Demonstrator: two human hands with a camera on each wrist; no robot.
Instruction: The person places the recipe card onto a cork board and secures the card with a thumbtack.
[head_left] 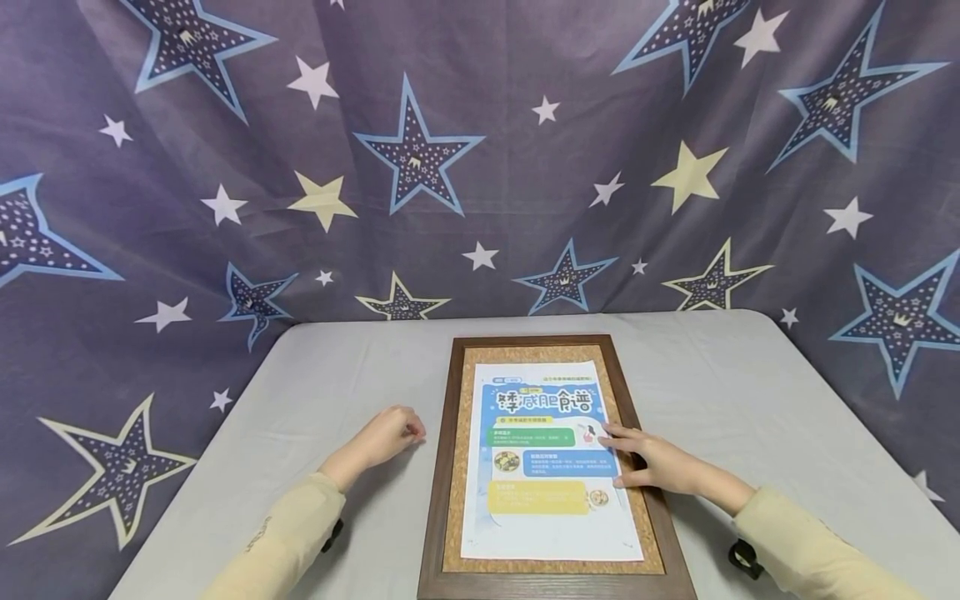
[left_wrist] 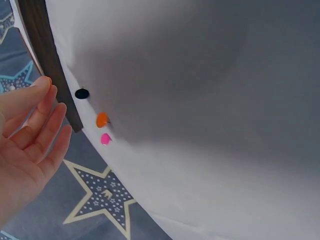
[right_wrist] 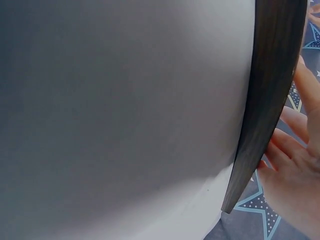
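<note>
Thumb and forefinger of left hand (head_left: 386,437) pinching a small, mostly hidden orange item (left_wrist: 49,80), round black, orange and pink pins (left_wrist: 102,120) lying near, right hand (head_left: 660,462) resting, fingers spread, on blue-and-white printed paper (head_left: 555,533), brown wood-framed corkboard (head_left: 555,586) lying beneath.

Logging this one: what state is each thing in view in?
Framed cork board: flat on the table, face up.
Printed sheet: flat on the cork, printed side up.
Black pin, orange pin, pink pin: loose on the cloth.
Left hand: fingertips pinched, apparently on something orange, mostly hidden.
Right hand: fingers spread, at the sheet's right edge.
Star-patterned curtain: hanging, creased.
</note>
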